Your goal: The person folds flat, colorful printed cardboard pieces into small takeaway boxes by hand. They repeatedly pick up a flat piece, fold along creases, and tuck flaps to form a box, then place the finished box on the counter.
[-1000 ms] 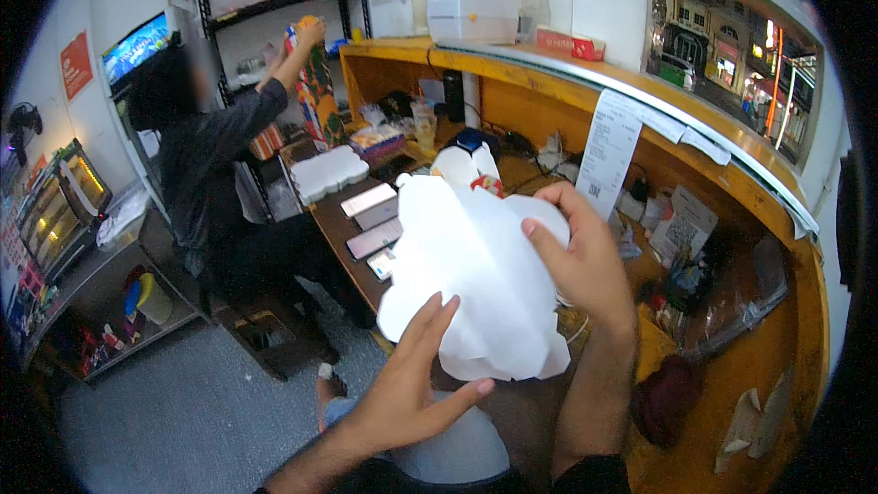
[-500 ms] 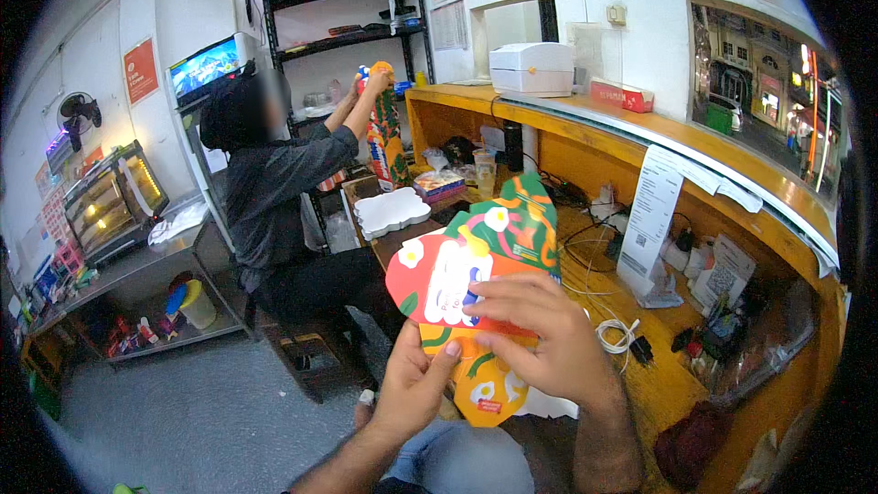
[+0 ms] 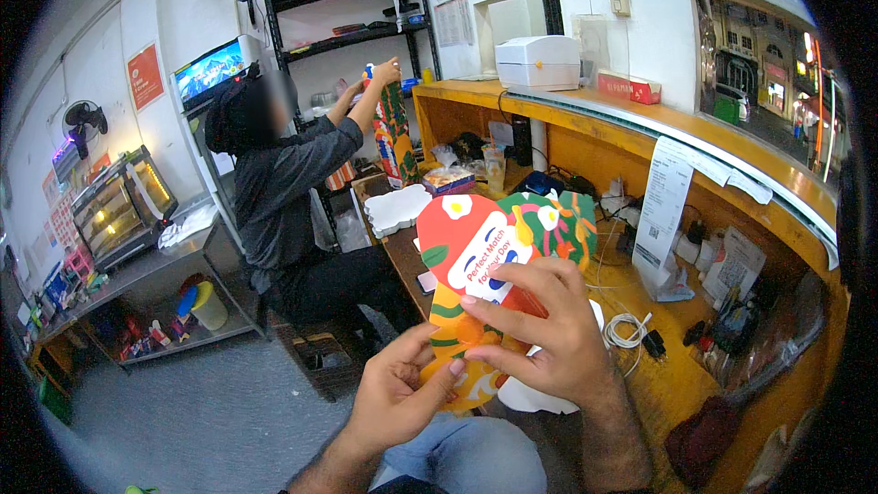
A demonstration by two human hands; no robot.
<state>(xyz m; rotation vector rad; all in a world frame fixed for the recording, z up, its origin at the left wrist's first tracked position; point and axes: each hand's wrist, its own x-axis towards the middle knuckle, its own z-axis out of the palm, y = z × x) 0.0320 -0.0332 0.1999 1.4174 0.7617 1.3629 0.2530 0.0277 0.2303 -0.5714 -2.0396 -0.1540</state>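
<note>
A colourful die-cut cardboard piece (image 3: 459, 210) is held up in front of me. It has a red rounded panel with a fried-egg print and white label, a dark green part behind, and an orange-yellow part below. My left hand (image 3: 398, 389) pinches the lower orange part at its left edge, thumb in front. On the right, my right hand (image 3: 553, 329) grips the piece, fingers across the red panel and thumb over the orange part. White cardboard (image 3: 535, 398) shows beneath my right hand; whether it belongs to the same piece I cannot tell.
A co-worker (image 3: 293, 183) at the left handles a tall printed cardboard stand (image 3: 393, 133). White scalloped sheets (image 3: 398, 209) lie on the wooden desk (image 3: 631, 393). A coiled white cable (image 3: 626, 329), a drink cup (image 3: 494, 167) and a hanging receipt (image 3: 660, 210) are nearby.
The cardboard piece has tilted, its green part swinging right and lower and its red panel turning more toward me. Both hands have shifted slightly; the co-worker still holds the stand's top.
</note>
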